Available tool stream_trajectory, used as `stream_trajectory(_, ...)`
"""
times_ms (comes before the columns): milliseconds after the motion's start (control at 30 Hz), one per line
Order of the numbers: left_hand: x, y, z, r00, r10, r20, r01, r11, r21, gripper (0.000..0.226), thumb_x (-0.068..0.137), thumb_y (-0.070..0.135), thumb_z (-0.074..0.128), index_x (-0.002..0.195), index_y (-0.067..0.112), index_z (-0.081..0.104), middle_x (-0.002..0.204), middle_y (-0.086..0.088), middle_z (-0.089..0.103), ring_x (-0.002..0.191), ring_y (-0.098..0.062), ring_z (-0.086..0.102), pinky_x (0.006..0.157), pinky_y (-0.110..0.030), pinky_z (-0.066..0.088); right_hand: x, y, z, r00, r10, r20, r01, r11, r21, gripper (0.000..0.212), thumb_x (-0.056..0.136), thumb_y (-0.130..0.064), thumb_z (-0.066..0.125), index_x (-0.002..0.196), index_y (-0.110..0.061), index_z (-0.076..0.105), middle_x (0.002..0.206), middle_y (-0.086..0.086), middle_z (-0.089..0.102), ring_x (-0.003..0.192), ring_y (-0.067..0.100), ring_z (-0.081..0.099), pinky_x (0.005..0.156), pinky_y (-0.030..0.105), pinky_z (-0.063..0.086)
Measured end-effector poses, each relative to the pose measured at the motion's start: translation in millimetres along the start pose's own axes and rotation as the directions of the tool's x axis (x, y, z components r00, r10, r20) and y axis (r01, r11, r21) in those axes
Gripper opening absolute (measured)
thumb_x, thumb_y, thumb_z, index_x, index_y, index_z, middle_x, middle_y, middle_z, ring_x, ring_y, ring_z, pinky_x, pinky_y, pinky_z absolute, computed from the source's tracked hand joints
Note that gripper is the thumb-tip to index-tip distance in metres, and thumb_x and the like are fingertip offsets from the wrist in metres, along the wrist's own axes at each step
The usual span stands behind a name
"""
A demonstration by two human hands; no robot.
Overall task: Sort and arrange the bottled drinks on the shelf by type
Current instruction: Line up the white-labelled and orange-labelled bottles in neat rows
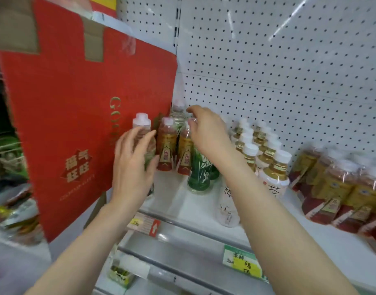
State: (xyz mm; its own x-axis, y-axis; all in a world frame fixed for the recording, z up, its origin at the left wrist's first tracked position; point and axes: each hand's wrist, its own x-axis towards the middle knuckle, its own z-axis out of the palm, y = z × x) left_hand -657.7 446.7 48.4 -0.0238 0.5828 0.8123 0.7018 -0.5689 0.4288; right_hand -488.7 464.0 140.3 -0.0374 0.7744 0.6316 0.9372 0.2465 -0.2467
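L hand (132,165): fingers curled round clear bottle (142,124), which stands on shelf (182,201) against red carton (76,103). R hand (206,133): fingers bent over the caps, grip can't tell. Judgement: keep it upright, seat w/ its own type, don't knock neighbours. Count: red-label bottles (167,145) x2; green bottles (198,173) 2 sure, poss. 3; white-label rows (274,177) overlap, uncountable.

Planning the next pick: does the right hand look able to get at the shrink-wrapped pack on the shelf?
Probably yes. The shrink-wrapped pack lies uncovered on the same side as the right hand; nothing stands before it. That hand only has to leave the red-labelled bottles.
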Motion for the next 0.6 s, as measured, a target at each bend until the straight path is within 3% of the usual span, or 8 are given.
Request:
stream_trajectory(100, 3.4, -16.8, -2.2, 0.991, -0.043, 0.123, 0.035, 0.997, 0.068, 0.082, 0.084, 0.009, 0.072, 0.153, 0.018, 0.029, 0.159, -0.006, 0.023, 0.145, -0.025, 0.025, 0.118, -0.035, 0.023, 38.8, -12.3, 55.0, 0.974, 0.062, 0.219, -0.057, 0.998, -0.027, 0.051, 0.094, 0.001, 0.045, 0.144, -0.006, 0.040, 0.135, 0.020, 0.053, 0.119, 0.036, 0.054, 0.095, 0.040, 0.043)
stream_trajectory(167, 4.7, -23.8, -2.6, 0.979, -0.098, 0.177, 0.086, 0.993, 0.077, 0.096, 0.084, 0.012, 0.073, 0.157, 0.020, 0.011, 0.164, -0.005, 0.009, 0.149, -0.026, 0.018, 0.117, -0.034, 0.017, 62.3, -10.7, 81.2, 0.953, 0.120, 0.277, -0.106, 0.992, -0.066, 0.052, 0.095, 0.001, 0.043, 0.146, -0.004, 0.033, 0.141, 0.024, 0.044, 0.123, 0.039, 0.049, 0.097, 0.042, 0.042)
stream_trajectory(267, 5.0, -31.5, -2.1, 0.941, -0.209, 0.266, 0.195, 0.978, 0.077, 0.101, 0.088, 0.021, 0.069, 0.157, 0.018, -0.005, 0.165, -0.006, 0.008, 0.149, -0.026, 0.020, 0.114, -0.030, 0.017, 89.3, -3.2, 106.6, 0.929, 0.168, 0.330, -0.146, 0.985, -0.090, 0.045, 0.099, -0.007, 0.043, 0.144, -0.003, 0.037, 0.142, 0.024, 0.045, 0.125, 0.037, 0.049, 0.101, 0.042, 0.042)
stream_trajectory(367, 6.2, -36.7, -1.3, 0.907, -0.280, 0.315, 0.261, 0.960, 0.102, 0.094, 0.092, 0.029, 0.064, 0.157, 0.019, -0.004, 0.165, -0.003, 0.010, 0.147, -0.025, 0.024, 0.116, -0.037, 0.024, 91.8, -2.7, 114.9, 0.930, 0.180, 0.319, -0.152, 0.982, -0.111, 0.032, 0.101, -0.009, 0.044, 0.132, -0.002, 0.051, 0.134, 0.022, 0.052, 0.117, 0.035, 0.056, 0.094, 0.038, 0.046)
stream_trajectory(467, 6.0, -36.0, -0.9, 0.913, -0.272, 0.303, 0.264, 0.962, 0.068, 0.090, 0.092, 0.025, 0.064, 0.157, 0.018, 0.003, 0.163, -0.004, 0.016, 0.146, -0.025, 0.028, 0.115, -0.038, 0.027, 67.7, -9.7, 99.8, 0.959, 0.126, 0.255, -0.101, 0.989, -0.109, 0.032, 0.100, -0.009, 0.045, 0.131, -0.003, 0.053, 0.134, 0.022, 0.048, 0.115, 0.039, 0.055, 0.093, 0.037, 0.045)
stream_trajectory(600, 6.2, -36.0, 6.7, 0.928, -0.270, 0.255, 0.258, 0.963, 0.080, 0.086, 0.092, 0.023, 0.066, 0.157, 0.013, 0.010, 0.161, -0.007, 0.022, 0.141, -0.028, 0.035, 0.110, -0.041, 0.033, 13.5, -15.0, 54.9, 0.956, 0.125, 0.266, -0.108, 0.991, -0.078, 0.035, 0.100, -0.029, 0.052, 0.125, -0.006, 0.057, 0.132, 0.019, 0.049, 0.111, 0.039, 0.056, 0.089, 0.039, 0.044)
